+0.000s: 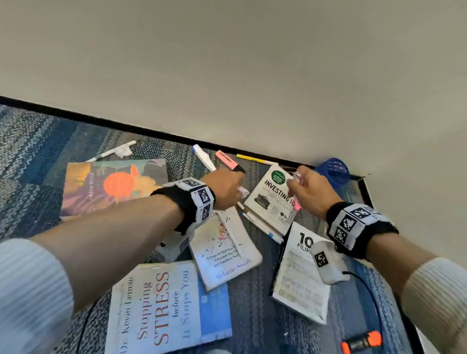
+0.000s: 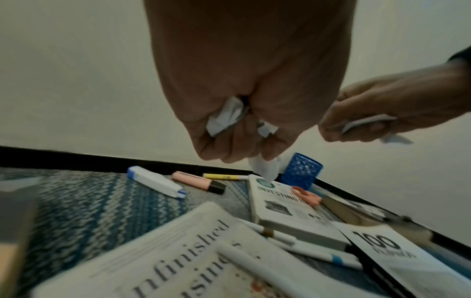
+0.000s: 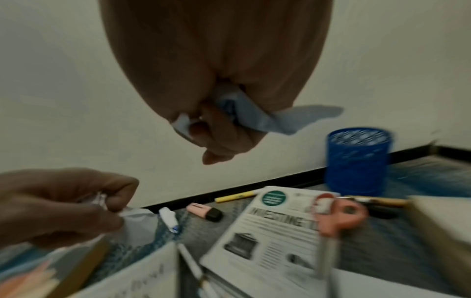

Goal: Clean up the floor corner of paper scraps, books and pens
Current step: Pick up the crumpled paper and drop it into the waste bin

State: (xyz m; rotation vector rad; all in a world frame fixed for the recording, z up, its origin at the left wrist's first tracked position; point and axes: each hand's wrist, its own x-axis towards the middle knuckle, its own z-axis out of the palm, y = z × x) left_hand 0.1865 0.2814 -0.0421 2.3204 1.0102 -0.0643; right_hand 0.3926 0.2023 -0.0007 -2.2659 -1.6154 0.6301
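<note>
Scraps (image 2: 224, 117) balled in left hand (image 2: 244, 80), tail pointing down at Investing book (image 2: 288, 207).

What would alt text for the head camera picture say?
Two hands, left hand and right hand, each grip crumpled paper scraps above books and pens strewn on a blue carpet by a wall.

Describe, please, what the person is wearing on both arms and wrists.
Both arms have white ribbed sleeves pushed up. Each wrist carries a black band faced with white square black-patterned marker tags. A white camera pod with its own tag hangs under the right wrist band, trailing a black cable.
</note>
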